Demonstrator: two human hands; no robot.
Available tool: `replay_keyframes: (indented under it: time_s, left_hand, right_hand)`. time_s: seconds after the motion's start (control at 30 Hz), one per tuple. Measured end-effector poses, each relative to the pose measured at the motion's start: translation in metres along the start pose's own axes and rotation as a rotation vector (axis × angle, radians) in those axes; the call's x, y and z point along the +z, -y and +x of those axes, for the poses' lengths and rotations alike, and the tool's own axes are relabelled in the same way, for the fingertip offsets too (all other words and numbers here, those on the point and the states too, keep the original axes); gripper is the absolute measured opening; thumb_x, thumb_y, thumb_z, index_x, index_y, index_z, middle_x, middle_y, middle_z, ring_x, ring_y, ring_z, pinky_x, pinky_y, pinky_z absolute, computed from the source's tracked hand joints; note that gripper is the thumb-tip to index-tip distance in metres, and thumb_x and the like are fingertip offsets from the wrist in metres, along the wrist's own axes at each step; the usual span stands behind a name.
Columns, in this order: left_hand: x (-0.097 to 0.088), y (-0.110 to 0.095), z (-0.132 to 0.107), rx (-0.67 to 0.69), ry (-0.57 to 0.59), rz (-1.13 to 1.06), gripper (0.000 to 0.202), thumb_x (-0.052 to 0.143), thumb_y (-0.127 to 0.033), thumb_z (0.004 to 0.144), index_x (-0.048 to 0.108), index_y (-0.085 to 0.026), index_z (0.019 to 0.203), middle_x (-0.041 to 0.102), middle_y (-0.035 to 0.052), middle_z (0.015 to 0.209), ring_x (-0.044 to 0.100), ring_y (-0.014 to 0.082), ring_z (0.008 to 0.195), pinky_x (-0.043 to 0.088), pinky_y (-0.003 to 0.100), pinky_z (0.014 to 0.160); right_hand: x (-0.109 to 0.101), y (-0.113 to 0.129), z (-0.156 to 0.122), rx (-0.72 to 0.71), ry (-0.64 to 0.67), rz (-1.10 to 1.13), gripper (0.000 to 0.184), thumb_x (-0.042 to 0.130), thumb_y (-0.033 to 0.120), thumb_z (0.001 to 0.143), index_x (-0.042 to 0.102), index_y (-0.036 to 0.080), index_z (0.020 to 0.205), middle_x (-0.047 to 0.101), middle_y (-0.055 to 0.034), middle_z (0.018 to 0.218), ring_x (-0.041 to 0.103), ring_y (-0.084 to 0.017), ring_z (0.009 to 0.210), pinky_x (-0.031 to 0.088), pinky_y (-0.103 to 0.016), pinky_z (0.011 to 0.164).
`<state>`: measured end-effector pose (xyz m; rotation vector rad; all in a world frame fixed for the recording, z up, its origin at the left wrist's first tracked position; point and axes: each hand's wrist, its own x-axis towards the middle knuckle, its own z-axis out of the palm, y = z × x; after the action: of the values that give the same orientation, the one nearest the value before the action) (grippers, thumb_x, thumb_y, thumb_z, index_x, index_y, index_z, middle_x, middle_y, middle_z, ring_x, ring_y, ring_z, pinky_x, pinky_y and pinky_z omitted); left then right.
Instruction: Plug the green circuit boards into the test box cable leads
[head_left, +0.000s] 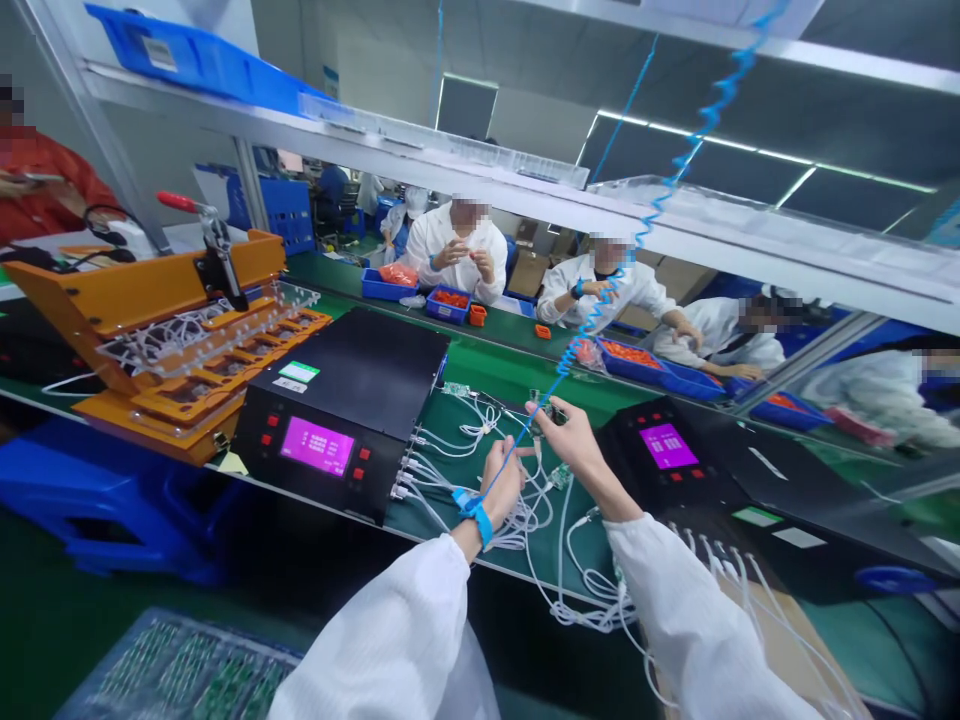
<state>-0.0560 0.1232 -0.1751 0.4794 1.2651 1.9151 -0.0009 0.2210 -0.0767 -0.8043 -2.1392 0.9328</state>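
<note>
My right hand (pixel 571 438) is closed, its thumb and fingers pinching a small green circuit board (pixel 553 412) above the bench. Just left of it and lower, my left hand (pixel 504 482) has curled fingers among the white cables (pixel 525 520); what they grip is hidden. A blue wrist strap (pixel 477 516) with a coiled blue cord (pixel 592 325) circles my left wrist. Another small green board (pixel 456 390) lies on the bench, joined to a white cable, near the black test box (pixel 349 385) with a lit magenta screen.
An orange fixture (pixel 202 345) with a red-handled clamp stands at left. A second black box (pixel 750 480) sits at right. Across the bench, people in white coats work beside blue bins (pixel 630 362) of orange parts. A tray of green boards (pixel 187 665) is below left.
</note>
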Motion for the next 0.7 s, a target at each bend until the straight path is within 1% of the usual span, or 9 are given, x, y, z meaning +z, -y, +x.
replay_keyframes:
  time_s: [0.07, 0.13, 0.23, 0.3, 0.33, 0.43, 0.57, 0.63, 0.7]
  left_hand:
    - [0.006, -0.003, -0.002, 0.004, 0.061, -0.037, 0.054, 0.056, -0.075, 0.091, 0.055, -0.021, 0.095, 0.061, -0.0006, 0.069, 0.045, 0.0096, 0.05, 0.035, 0.022, 0.049]
    - [0.008, -0.005, -0.006, 0.018, 0.092, -0.058, 0.054, 0.058, -0.074, 0.091, 0.055, -0.021, 0.096, 0.061, -0.001, 0.07, 0.044, 0.0088, 0.051, 0.034, 0.02, 0.049]
    - [0.006, -0.009, -0.009, 0.019, 0.1, -0.055, 0.053, 0.059, -0.072, 0.091, 0.059, -0.02, 0.095, 0.057, -0.0026, 0.067, 0.04, 0.0078, 0.05, 0.03, 0.02, 0.048]
    - [0.003, -0.011, -0.009, 0.012, 0.101, -0.034, 0.053, 0.061, -0.071, 0.09, 0.061, -0.018, 0.092, 0.055, -0.0028, 0.066, 0.039, 0.0076, 0.049, 0.029, 0.021, 0.048]
    - [0.002, -0.011, -0.009, 0.014, 0.105, -0.019, 0.053, 0.062, -0.071, 0.089, 0.062, -0.018, 0.09, 0.054, -0.0026, 0.066, 0.039, 0.0077, 0.049, 0.029, 0.022, 0.048]
    - [0.002, -0.01, -0.009, 0.054, 0.131, 0.053, 0.054, 0.058, -0.071, 0.09, 0.061, -0.018, 0.085, 0.054, -0.0019, 0.065, 0.039, 0.0087, 0.048, 0.03, 0.024, 0.048]
    - [0.004, -0.008, -0.012, 0.133, 0.16, 0.14, 0.053, 0.05, -0.07, 0.095, 0.056, -0.02, 0.077, 0.052, -0.0019, 0.061, 0.039, 0.0097, 0.048, 0.029, 0.025, 0.048]
    - [0.005, -0.01, -0.013, 0.141, 0.171, 0.137, 0.053, 0.05, -0.069, 0.095, 0.054, -0.02, 0.075, 0.05, -0.0024, 0.06, 0.039, 0.0098, 0.047, 0.03, 0.025, 0.048]
    - [0.005, -0.013, -0.012, 0.118, 0.165, 0.11, 0.052, 0.052, -0.068, 0.095, 0.052, -0.021, 0.073, 0.049, -0.0029, 0.059, 0.039, 0.0098, 0.047, 0.029, 0.025, 0.047]
  right_hand:
    - [0.007, 0.008, -0.008, 0.047, 0.041, 0.057, 0.061, 0.07, 0.08, 0.074, 0.054, 0.021, 0.068, 0.052, 0.003, 0.059, 0.044, -0.012, 0.054, 0.034, -0.026, 0.05]
    - [0.01, 0.011, -0.01, 0.061, 0.061, 0.105, 0.059, 0.073, 0.078, 0.073, 0.06, 0.02, 0.071, 0.053, 0.0025, 0.061, 0.043, -0.011, 0.055, 0.035, -0.025, 0.051]
    - [0.011, 0.009, -0.008, 0.119, 0.076, 0.212, 0.062, 0.074, 0.077, 0.072, 0.071, 0.018, 0.088, 0.056, 0.002, 0.065, 0.043, -0.011, 0.055, 0.036, -0.024, 0.051]
    - [0.011, 0.009, -0.006, 0.15, 0.095, 0.264, 0.066, 0.075, 0.077, 0.071, 0.074, 0.017, 0.098, 0.057, 0.0019, 0.066, 0.044, -0.011, 0.056, 0.036, -0.023, 0.05]
    - [0.012, 0.009, -0.006, 0.145, 0.103, 0.266, 0.066, 0.075, 0.076, 0.071, 0.075, 0.017, 0.1, 0.058, 0.0015, 0.067, 0.044, -0.011, 0.056, 0.036, -0.023, 0.05]
    - [0.015, 0.01, -0.006, 0.094, 0.085, 0.189, 0.062, 0.072, 0.075, 0.074, 0.075, 0.017, 0.093, 0.06, 0.0002, 0.066, 0.044, -0.011, 0.055, 0.035, -0.023, 0.048]
    - [0.018, 0.008, -0.002, 0.081, 0.108, 0.026, 0.053, 0.071, 0.069, 0.078, 0.074, 0.016, 0.077, 0.056, 0.0009, 0.055, 0.044, -0.012, 0.049, 0.034, -0.025, 0.046]
    - [0.018, 0.003, 0.002, 0.09, 0.11, 0.013, 0.049, 0.072, 0.065, 0.078, 0.073, 0.016, 0.072, 0.057, 0.0003, 0.053, 0.045, -0.012, 0.049, 0.035, -0.025, 0.048]
    - [0.02, -0.002, 0.007, 0.104, 0.052, 0.088, 0.046, 0.075, 0.061, 0.076, 0.073, 0.015, 0.068, 0.062, -0.002, 0.057, 0.048, -0.012, 0.053, 0.037, -0.025, 0.051]
